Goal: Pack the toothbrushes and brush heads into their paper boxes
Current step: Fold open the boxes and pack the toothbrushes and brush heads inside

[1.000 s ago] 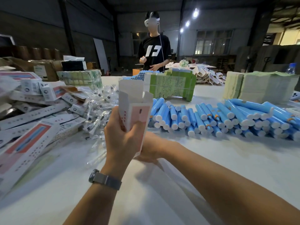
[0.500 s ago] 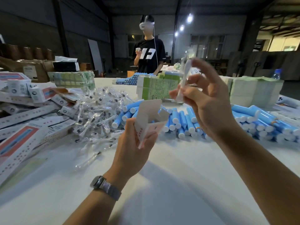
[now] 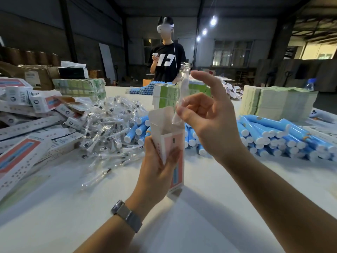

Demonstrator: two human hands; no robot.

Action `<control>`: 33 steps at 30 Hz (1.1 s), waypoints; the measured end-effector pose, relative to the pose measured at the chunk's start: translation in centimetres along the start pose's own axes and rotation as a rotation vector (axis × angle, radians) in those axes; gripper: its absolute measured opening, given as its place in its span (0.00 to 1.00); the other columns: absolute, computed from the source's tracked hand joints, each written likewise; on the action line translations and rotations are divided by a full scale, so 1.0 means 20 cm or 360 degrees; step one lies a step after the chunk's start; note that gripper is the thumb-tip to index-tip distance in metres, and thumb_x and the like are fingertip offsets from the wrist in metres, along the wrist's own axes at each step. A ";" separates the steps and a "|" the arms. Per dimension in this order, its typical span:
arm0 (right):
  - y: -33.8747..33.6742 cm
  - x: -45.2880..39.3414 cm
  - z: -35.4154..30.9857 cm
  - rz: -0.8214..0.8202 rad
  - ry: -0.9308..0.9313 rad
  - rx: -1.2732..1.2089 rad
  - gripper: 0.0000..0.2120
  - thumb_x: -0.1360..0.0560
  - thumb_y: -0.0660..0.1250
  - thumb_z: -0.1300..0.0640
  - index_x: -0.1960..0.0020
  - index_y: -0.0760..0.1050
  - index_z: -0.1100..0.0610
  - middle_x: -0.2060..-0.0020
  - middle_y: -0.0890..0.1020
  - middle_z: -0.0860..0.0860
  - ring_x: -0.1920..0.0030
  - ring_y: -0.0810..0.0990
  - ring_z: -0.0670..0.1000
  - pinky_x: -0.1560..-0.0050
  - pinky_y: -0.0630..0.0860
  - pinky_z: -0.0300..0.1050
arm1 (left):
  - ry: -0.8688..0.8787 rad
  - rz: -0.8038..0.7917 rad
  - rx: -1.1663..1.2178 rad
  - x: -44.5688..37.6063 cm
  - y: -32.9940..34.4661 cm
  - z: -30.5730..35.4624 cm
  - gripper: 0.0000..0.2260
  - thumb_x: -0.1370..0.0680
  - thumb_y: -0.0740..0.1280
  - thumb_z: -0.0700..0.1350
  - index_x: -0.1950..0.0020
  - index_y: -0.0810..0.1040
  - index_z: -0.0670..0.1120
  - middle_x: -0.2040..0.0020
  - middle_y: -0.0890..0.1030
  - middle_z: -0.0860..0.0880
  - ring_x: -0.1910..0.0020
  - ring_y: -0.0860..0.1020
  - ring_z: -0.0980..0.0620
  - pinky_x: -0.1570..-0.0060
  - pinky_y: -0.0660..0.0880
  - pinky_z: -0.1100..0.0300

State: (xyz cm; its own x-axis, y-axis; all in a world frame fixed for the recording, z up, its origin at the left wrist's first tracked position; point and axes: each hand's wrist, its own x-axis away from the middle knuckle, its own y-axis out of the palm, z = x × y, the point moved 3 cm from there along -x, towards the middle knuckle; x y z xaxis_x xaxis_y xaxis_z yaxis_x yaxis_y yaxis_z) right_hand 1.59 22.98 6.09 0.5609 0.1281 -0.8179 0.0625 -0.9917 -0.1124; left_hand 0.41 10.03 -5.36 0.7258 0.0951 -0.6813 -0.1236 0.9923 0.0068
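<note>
One clear-wrapped brush head (image 3: 182,92) pinched in right hand (image 3: 209,123); left hand (image 3: 156,167) grips open box (image 3: 169,136).

Two bare forearms enter from the lower edge; no sleeve shows on either arm up to the frame's edge. The left hand (image 3: 156,167) and the right hand (image 3: 209,125) are ungloved, and no rings can be made out on the fingers (image 3: 206,79). Well behind the left fingers, at the wrist, sits a wristwatch (image 3: 125,215): a dark grey, rounded-rectangular case seen edge-on, on a grey band of fine woven or mesh texture that wraps the wrist closely. The dial is turned from view. The right wrist carries nothing.
</note>
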 end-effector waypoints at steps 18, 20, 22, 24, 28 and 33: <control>0.03 0.05 0.13 -0.0286 -0.0075 0.0840 0.09 0.25 0.66 0.56 0.50 0.84 0.54 0.50 0.74 0.47 0.50 0.76 0.47 0.51 0.72 0.40 | 0.0113 -0.0106 -0.0105 -0.01 0.00 0.03 0.21 0.23 0.65 0.56 0.35 0.59 0.69 0.43 0.80 0.56 0.48 0.82 0.53 0.50 0.81 0.54; 0.02 0.05 0.12 -0.0302 -0.0082 0.0728 0.13 0.24 0.66 0.57 0.41 0.80 0.48 0.47 0.74 0.47 0.48 0.75 0.45 0.52 0.72 0.37 | 0.0120 -0.0165 -0.0086 0.00 -0.01 0.03 0.25 0.20 0.65 0.51 0.32 0.54 0.69 0.37 0.79 0.48 0.43 0.82 0.51 0.45 0.80 0.52; 0.02 0.05 0.12 -0.0417 -0.0079 0.0694 0.15 0.23 0.64 0.58 0.40 0.78 0.44 0.45 0.73 0.48 0.46 0.75 0.45 0.50 0.74 0.39 | 0.0144 -0.0206 -0.0090 0.00 -0.01 0.04 0.28 0.20 0.63 0.48 0.30 0.51 0.70 0.34 0.77 0.45 0.41 0.81 0.50 0.43 0.79 0.51; 0.01 0.06 0.13 -0.0454 -0.0059 0.0801 0.11 0.24 0.62 0.57 0.50 0.84 0.51 0.46 0.73 0.48 0.46 0.76 0.48 0.47 0.76 0.48 | 0.0140 -0.0232 -0.0080 0.00 -0.01 0.04 0.31 0.20 0.63 0.48 0.29 0.49 0.72 0.32 0.75 0.43 0.38 0.80 0.48 0.40 0.78 0.47; -0.02 0.04 0.14 -0.0501 0.0014 0.0908 0.15 0.24 0.62 0.51 0.56 0.84 0.58 0.46 0.75 0.48 0.46 0.76 0.49 0.49 0.76 0.56 | 0.0148 -0.0260 -0.0108 0.00 -0.01 0.04 0.32 0.20 0.63 0.51 0.30 0.47 0.77 0.31 0.74 0.42 0.38 0.79 0.49 0.40 0.78 0.49; -0.03 0.05 0.15 -0.0273 0.0061 0.0447 0.14 0.27 0.67 0.58 0.45 0.76 0.45 0.48 0.77 0.46 0.53 0.78 0.43 0.56 0.79 0.42 | 0.0100 -0.0193 -0.0034 0.00 -0.03 0.01 0.31 0.20 0.64 0.50 0.29 0.50 0.74 0.41 0.81 0.53 0.45 0.82 0.51 0.47 0.80 0.54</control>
State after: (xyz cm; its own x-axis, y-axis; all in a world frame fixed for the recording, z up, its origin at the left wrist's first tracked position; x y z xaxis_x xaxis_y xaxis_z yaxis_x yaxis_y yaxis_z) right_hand -0.43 23.77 3.61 0.5927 0.2873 -0.7524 -0.0682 -0.9130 -0.4023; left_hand 0.61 9.51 -5.11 0.6927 -0.0315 -0.7206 -0.0520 0.9943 -0.0935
